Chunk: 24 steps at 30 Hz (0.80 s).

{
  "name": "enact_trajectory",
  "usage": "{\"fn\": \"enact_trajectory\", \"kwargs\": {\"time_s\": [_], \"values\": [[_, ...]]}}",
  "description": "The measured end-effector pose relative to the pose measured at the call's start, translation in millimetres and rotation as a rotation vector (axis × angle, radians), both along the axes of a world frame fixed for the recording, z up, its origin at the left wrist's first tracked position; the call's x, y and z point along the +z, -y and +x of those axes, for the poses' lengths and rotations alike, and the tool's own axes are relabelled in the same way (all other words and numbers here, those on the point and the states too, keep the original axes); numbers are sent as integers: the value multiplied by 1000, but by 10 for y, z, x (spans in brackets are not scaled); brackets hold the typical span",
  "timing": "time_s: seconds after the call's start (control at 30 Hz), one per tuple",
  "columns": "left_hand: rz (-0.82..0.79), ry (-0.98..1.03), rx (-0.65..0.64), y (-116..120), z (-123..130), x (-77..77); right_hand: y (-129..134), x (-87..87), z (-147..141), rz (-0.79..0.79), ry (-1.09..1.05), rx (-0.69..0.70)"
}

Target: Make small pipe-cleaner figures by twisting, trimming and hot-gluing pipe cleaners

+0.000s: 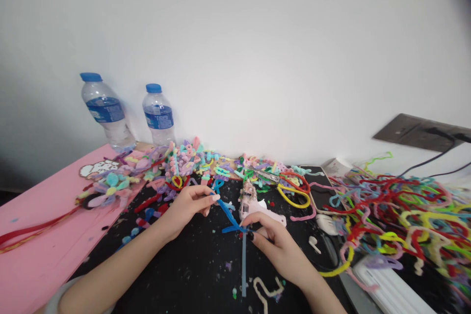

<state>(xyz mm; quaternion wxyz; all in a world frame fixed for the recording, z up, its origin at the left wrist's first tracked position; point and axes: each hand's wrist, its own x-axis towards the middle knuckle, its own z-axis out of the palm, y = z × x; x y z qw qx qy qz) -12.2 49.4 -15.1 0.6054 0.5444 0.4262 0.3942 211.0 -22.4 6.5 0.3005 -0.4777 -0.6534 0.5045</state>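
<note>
A blue pipe cleaner [228, 212], bent with a loop at its far end, is stretched between my two hands above the black work surface. My left hand [195, 203] pinches it near the loop. At its lower end, where short blue ends fork out, my right hand [265, 233] grips it between thumb and fingers. Just below lies a translucent glue stick [244, 267]. Behind my right hand rests a pale pink glue gun [253, 206], partly hidden by the fingers. Scissors [294, 189] with red and yellow handles lie beyond it.
Two water bottles [159, 117] stand against the wall at the back left. Colourful pipe cleaner pieces [187, 157] are heaped along the back. A large tangle of pipe cleaners [408, 221] spreads on the right, near a white earbud [314, 244]. Pink board [33, 216] covers the left side.
</note>
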Motion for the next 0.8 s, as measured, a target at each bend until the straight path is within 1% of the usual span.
{"fn": "enact_trajectory", "kwargs": {"time_s": [0.27, 0.4, 0.5, 0.6, 0.7, 0.77, 0.8], "values": [[-1, 38, -2, -11, -9, -14, -5, -5, -4, 10, 4, -6], [-29, 65, 18, -6, -11, -18, -2, -33, -2, 73, -10, -75], [-59, 98, 33, -2, -14, -26, 2, -67, 7, 68, -41, -137], [-80, 140, 64, -14, -22, -30, -3, -104, 24, 89, -44, -220], [-39, 155, 162, -40, -35, -20, -28, -143, 53, 180, -60, -369], [38, 80, 234, -49, -41, -8, -51, -167, 77, 236, -98, -489], [88, 10, 248, -47, -42, -2, -61, -177, 89, 257, -118, -542]]}}
